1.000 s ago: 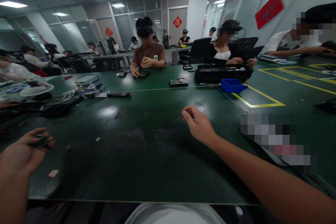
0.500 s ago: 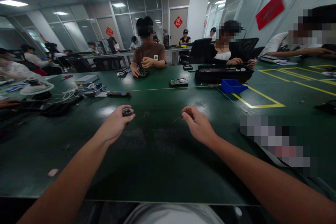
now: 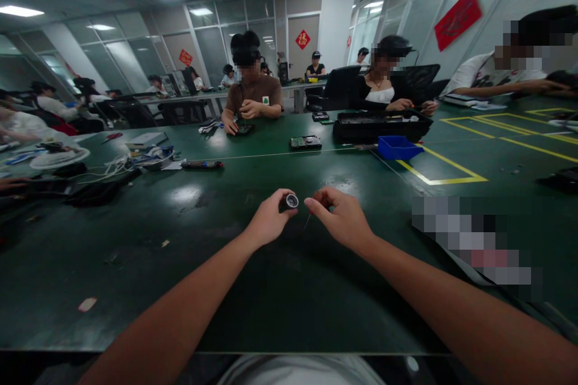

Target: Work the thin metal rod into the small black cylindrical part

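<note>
Near the middle of the green table (image 3: 253,307), my left hand (image 3: 267,219) is closed around a small dark cylindrical part (image 3: 292,201). Its round end with a pale rim faces up toward me, and what sits inside the rim is too small to make out. Just to the right, my right hand (image 3: 347,216) grips a thin screwdriver (image 3: 321,197) by its reddish-brown handle. The slim shaft slants down and left below the fingers, and its tip is hard to see. The two hands are close together but apart, above the tabletop.
Ahead lie a hard drive (image 3: 306,142), a blue bin (image 3: 399,148) and a long black tray (image 3: 382,127). A pen-like tool (image 3: 202,164) and tangled cables (image 3: 115,167) are to the left. A blurred sheet (image 3: 469,240) lies at right. Co-workers sit across the table.
My left hand has moved right with the cylindrical part, close to my right hand, and the part's open end is turned more toward me. The screwdriver shaft now points more steeply down.
</note>
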{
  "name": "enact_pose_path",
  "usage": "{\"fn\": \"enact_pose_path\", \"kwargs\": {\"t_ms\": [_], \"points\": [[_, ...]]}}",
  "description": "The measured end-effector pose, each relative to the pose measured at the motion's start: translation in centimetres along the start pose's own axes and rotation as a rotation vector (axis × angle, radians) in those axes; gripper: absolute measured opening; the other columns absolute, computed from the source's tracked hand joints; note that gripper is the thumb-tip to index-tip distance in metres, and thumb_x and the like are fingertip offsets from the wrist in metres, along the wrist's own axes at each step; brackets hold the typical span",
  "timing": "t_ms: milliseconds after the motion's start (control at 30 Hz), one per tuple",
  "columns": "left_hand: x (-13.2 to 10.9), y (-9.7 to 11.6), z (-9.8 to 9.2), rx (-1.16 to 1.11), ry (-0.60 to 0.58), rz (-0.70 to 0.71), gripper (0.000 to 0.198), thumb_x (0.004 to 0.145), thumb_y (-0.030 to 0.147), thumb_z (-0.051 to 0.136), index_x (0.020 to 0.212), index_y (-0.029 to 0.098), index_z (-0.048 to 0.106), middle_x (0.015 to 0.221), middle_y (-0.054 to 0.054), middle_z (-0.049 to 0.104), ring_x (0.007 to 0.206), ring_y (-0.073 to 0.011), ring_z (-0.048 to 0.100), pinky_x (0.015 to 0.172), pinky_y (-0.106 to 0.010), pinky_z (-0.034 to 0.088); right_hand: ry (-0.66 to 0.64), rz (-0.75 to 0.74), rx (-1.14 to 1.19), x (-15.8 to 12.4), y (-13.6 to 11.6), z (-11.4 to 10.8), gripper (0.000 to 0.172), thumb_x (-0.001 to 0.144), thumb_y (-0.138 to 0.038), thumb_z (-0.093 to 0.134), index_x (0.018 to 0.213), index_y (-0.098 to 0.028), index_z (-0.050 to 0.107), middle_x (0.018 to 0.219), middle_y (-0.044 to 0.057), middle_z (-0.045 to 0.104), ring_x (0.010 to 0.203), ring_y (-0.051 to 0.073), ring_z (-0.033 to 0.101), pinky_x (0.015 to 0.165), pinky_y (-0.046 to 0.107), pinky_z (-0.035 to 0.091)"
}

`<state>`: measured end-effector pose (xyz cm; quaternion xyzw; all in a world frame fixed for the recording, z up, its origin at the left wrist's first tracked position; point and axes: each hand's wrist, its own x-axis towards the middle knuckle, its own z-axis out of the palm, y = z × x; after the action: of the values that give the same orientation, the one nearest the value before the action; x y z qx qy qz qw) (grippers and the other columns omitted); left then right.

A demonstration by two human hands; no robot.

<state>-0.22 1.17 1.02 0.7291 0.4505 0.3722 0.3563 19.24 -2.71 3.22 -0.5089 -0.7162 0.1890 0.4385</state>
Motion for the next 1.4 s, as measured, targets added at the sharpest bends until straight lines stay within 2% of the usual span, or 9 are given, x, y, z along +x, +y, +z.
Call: {"fn": "enact_pose_path", "kwargs": {"t_ms": [167,367,533,767,1000,1100,1267,1400], "points": [[-0.9,-1.1,-0.3,0.163,0.03,0.104,0.035,0.085,0.013,0.068,0.118,0.021,0.067,0.12,-0.006,0.069,0.114,-0.0225,0.062,0.105,-0.039,0.045,0.092,-0.055,0.104,-0.2,0.3,0.0,0.021,0.094,-0.038,0.057,0.083,-0.022,0.063,0.071,0.001,0.066,0.066,0.017,0.063,0.063,0.031,0.046],[-1.1,-1.4,-0.6,0.195,0.05,0.088,0.035,0.083,0.01,0.07,0.115,0.022,0.069,0.119,-0.004,0.071,0.113,-0.0221,0.064,0.104,-0.038,0.047,0.175,-0.039,0.374,-0.4,0.7,0.1,0.019,0.095,-0.04,0.057,0.102,-0.023,0.062,0.089,0.005,0.072,0.082,0.021,0.071,0.076,0.037,0.056],[-1.1,-1.2,-0.5,0.201,0.048,0.088,0.037,0.083,0.012,0.071,0.118,0.023,0.069,0.122,-0.004,0.071,0.117,-0.0232,0.063,0.106,-0.04,0.046,0.125,-0.048,0.313,-0.2,1.0,0.4,0.019,0.096,-0.04,0.057,0.103,-0.023,0.063,0.09,0.004,0.073,0.085,0.022,0.073,0.078,0.038,0.056],[-1.1,-1.3,-0.6,0.221,0.059,0.082,0.04,0.085,0.014,0.071,0.124,0.023,0.068,0.126,-0.005,0.07,0.119,-0.024,0.063,0.109,-0.042,0.044,0.157,-0.022,0.259,0.0,0.8,0.3,0.02,0.096,-0.04,0.056,0.103,-0.022,0.063,0.091,0.006,0.074,0.085,0.022,0.072,0.077,0.038,0.055],[-1.1,-1.3,-0.6,0.237,0.083,0.09,0.04,0.085,0.013,0.07,0.124,0.023,0.068,0.128,-0.005,0.07,0.122,-0.0237,0.062,0.11,-0.043,0.043,0.189,0.015,0.095,-0.1,-0.2,-0.3,0.025,0.09,-0.045,0.063,0.082,-0.021,0.067,0.075,0.003,0.072,0.069,0.019,0.066,0.063,0.032,0.048],[-1.1,-1.1,-0.6,0.238,0.087,0.091,0.041,0.084,0.013,0.071,0.123,0.022,0.068,0.127,-0.005,0.07,0.121,-0.0235,0.062,0.111,-0.042,0.043,0.214,0.058,0.104,0.1,0.0,-0.3,0.028,0.09,-0.047,0.063,0.082,-0.021,0.067,0.072,0.003,0.07,0.065,0.019,0.064,0.061,0.031,0.045],[-1.2,-0.9,-0.5,0.232,0.083,0.091,0.042,0.084,0.014,0.072,0.124,0.023,0.068,0.127,-0.005,0.07,0.121,-0.024,0.062,0.11,-0.043,0.044,0.215,0.139,0.171,0.4,0.6,-0.2,0.034,0.09,-0.053,0.062,0.087,-0.02,0.068,0.078,0.005,0.073,0.067,0.019,0.065,0.06,0.032,0.045],[-1.2,-0.9,-0.6,0.234,0.09,0.085,0.042,0.084,0.014,0.072,0.125,0.023,0.068,0.128,-0.005,0.07,0.121,-0.0239,0.062,0.11,-0.043,0.043,0.213,0.15,0.102,0.3,0.4,-0.4,0.037,0.089,-0.055,0.062,0.081,-0.02,0.068,0.069,0.003,0.068,0.061,0.018,0.061,0.056,0.031,0.041]]}}
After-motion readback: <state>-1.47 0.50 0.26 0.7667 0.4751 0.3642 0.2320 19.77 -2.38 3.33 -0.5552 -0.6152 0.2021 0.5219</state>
